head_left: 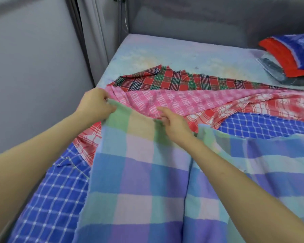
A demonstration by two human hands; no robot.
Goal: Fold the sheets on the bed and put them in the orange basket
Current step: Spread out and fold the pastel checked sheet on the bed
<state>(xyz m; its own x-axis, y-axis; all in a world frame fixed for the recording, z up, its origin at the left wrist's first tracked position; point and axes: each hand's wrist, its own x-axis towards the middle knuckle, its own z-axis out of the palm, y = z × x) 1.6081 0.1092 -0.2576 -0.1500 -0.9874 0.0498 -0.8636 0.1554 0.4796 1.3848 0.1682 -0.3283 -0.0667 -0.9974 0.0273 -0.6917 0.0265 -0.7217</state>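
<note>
Bed (165,50): pale mattress against grey walls, several checked sheets strewn across it; no basket in view. Pastel sheet (139,172): topmost, nearest the person, its far edge lifted off the pink sheet (174,102), with red sheet (235,109), blue sheet (47,199) and tartan sheet (165,81) beneath or beyond. Pillow (291,55): far right corner. Left hand (95,104): closed, pinching the pastel sheet's far left corner. Right hand (174,123): fingers loosely curled on the same edge, grip uncertain. Advice: seat the right hand's hold at the matching corner, pull the edge taut, then fold evenly.
</note>
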